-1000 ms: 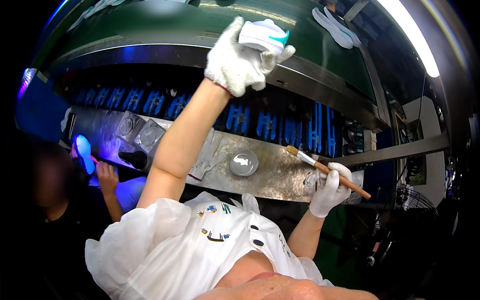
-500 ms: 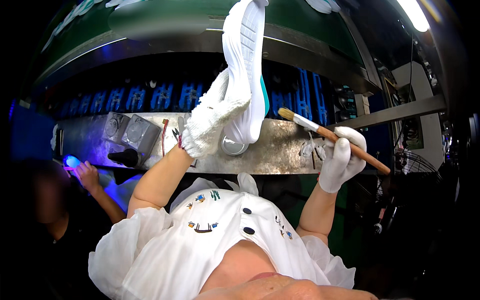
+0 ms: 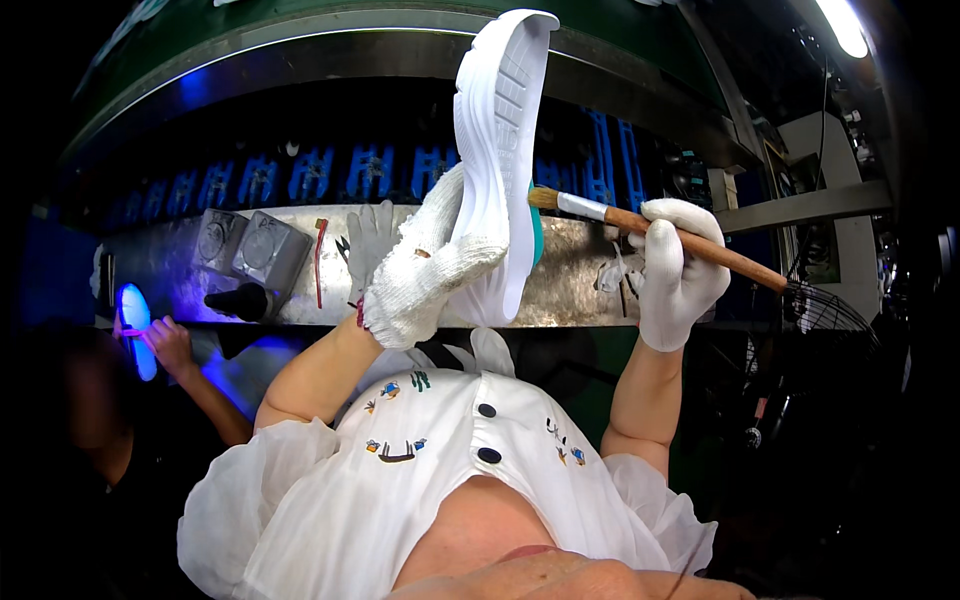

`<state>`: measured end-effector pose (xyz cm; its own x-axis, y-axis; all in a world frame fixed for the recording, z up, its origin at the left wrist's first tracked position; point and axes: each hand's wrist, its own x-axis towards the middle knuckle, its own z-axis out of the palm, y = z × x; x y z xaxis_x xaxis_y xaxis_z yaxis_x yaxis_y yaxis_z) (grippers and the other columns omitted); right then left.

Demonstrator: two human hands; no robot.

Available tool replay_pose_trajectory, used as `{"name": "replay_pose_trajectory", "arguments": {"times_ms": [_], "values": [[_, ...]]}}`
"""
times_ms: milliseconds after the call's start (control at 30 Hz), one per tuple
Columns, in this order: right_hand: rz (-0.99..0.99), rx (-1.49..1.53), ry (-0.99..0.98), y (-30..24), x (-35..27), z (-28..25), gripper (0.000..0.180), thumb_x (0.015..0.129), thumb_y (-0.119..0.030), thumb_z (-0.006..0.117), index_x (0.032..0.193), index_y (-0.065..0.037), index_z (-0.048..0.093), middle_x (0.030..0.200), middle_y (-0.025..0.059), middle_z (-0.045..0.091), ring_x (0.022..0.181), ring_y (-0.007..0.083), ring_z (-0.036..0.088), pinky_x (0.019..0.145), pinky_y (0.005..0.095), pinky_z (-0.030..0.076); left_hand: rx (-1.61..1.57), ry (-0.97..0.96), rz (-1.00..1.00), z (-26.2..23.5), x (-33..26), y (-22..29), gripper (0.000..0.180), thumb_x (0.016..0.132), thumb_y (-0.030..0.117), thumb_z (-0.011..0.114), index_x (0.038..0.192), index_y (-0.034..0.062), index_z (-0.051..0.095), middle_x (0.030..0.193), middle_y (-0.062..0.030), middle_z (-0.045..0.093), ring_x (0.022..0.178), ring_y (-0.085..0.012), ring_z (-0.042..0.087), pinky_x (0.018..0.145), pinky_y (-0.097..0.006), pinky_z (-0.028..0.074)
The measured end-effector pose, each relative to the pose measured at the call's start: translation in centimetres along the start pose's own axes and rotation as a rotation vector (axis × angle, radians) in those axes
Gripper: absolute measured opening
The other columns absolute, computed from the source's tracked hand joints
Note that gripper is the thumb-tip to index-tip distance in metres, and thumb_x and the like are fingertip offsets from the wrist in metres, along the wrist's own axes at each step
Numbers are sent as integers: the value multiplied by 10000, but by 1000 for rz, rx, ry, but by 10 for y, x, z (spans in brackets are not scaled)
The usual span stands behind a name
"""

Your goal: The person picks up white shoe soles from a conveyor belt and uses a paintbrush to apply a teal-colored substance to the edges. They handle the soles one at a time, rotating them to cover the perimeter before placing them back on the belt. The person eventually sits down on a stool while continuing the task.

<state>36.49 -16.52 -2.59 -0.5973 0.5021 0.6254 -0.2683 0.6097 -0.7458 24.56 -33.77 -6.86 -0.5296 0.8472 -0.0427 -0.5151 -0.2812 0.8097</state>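
A white shoe sole (image 3: pixel 500 150) stands almost upright in front of me, its inner hollow with a moulded grid turned to the right. My left hand (image 3: pixel 425 265), in a thick white knit glove, is closed around its lower half. In a thinner white glove, my right hand (image 3: pixel 680 270) grips the wooden handle of a paintbrush (image 3: pixel 640 222). The bristles point left and meet the sole's right edge in the picture, just above a teal part (image 3: pixel 538 235); whether they truly touch, I cannot tell.
On the metal bench (image 3: pixel 580 270) are grey boxes (image 3: pixel 272 250), a red-handled stick (image 3: pixel 321 262) and a loose white glove (image 3: pixel 372 240). Blue racks (image 3: pixel 370 172) line its back. At left, a co-worker's hand (image 3: pixel 172 345) holds a blue-lit sole (image 3: pixel 138 325). A metal bar (image 3: pixel 800 208) juts in at right.
The brush has moved left and up, bringing its bristles to the sole's edge. The sole has shifted slightly down and right, and hides the round tin seen earlier. The co-worker's lit piece shows more fully.
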Motion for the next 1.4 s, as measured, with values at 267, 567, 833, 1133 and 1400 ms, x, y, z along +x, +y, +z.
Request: {"name": "replay_pose_trajectory", "arguments": {"times_ms": [267, 567, 833, 1133, 1400], "values": [[-89, -63, 30, 5, 12, 8, 92, 809, -30, 603, 887, 19, 610, 731, 37, 602, 579, 37, 514, 513, 162, 414, -32, 93, -28, 0, -3, -3, 749, 799, 230, 643, 1397, 54, 229, 1295, -68, 417, 1166, -156, 428, 979, -300, 349], [-250, -117, -168, -5, 13, 13, 103, 712, -1, 652, 810, -28, 639, 683, 50, 618, 544, 89, 538, 478, 199, 424, -143, 81, 23, -2, 1, 2, 684, 843, 239, 607, 1395, 63, 243, 1279, -67, 432, 1137, -160, 461, 954, -313, 384], [-437, -267, -277, -21, 17, 7, 109, 660, -60, 697, 750, -74, 638, 623, 31, 603, 487, 137, 529, 457, 221, 424, -169, 200, 99, -9, 7, 5, 647, 845, 281, 614, 1369, 61, 305, 1221, -66, 494, 1088, -157, 502, 925, -320, 413], [-483, -163, -262, -21, 13, 5, 100, 691, -87, 704, 760, -62, 636, 593, 28, 575, 470, 138, 516, 438, 223, 400, -307, 290, 171, -21, 13, 7, 570, 852, 339, 599, 1291, 25, 416, 1122, -92, 578, 1021, -183, 574, 895, -328, 466], [-394, 44, 21, -5, -5, -2, 141, 825, -86, 556, 857, 51, 565, 631, 69, 525, 494, 120, 435, 464, 235, 345, -905, -421, 160, -47, 30, 45, 827, 825, 558, 506, 1317, -51, 240, 1030, -269, 497, 837, -311, 595, 417, -269, 524]]}}
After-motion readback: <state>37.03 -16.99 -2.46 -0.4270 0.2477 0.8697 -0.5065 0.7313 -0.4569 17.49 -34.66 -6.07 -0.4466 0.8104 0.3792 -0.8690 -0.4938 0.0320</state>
